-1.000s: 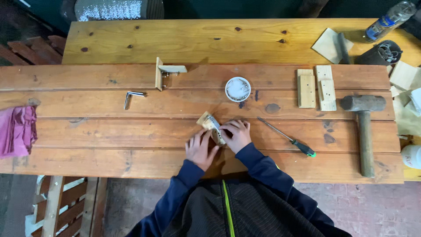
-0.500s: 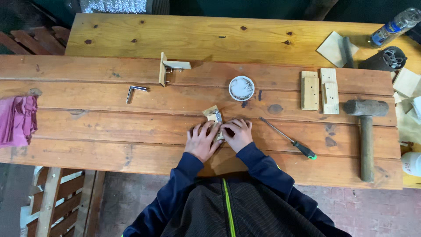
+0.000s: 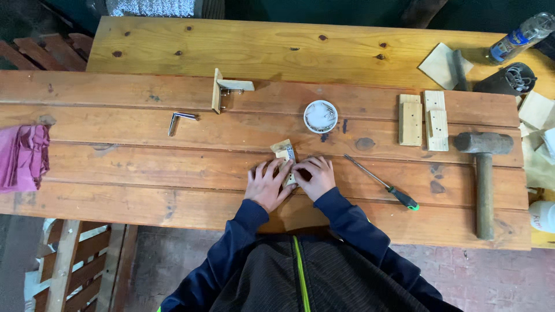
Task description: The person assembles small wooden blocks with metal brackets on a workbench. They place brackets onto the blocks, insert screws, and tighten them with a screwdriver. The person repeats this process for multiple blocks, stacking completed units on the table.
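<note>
Both hands meet at the front middle of the wooden workbench [image 3: 144,167]. My left hand [image 3: 267,185] and my right hand [image 3: 314,176] together hold a small pale wooden block [image 3: 283,151] with a metal angle bracket on it, pressed down on the bench. The block's far end sticks out beyond my fingers; its near end is hidden under them. A green-handled screwdriver [image 3: 383,182] lies just right of my right hand, untouched.
A white dish of screws [image 3: 321,116] sits behind the hands. Two pale wood blocks [image 3: 423,118] and a mallet [image 3: 484,173] lie to the right. A joined wood corner piece [image 3: 225,89] and a loose metal bracket [image 3: 180,120] are at left, a pink cloth [image 3: 23,156] at the far left edge.
My hands have closed in over the small block, and it now lies flatter and more covered by my fingers. Nothing else on the bench has moved.
</note>
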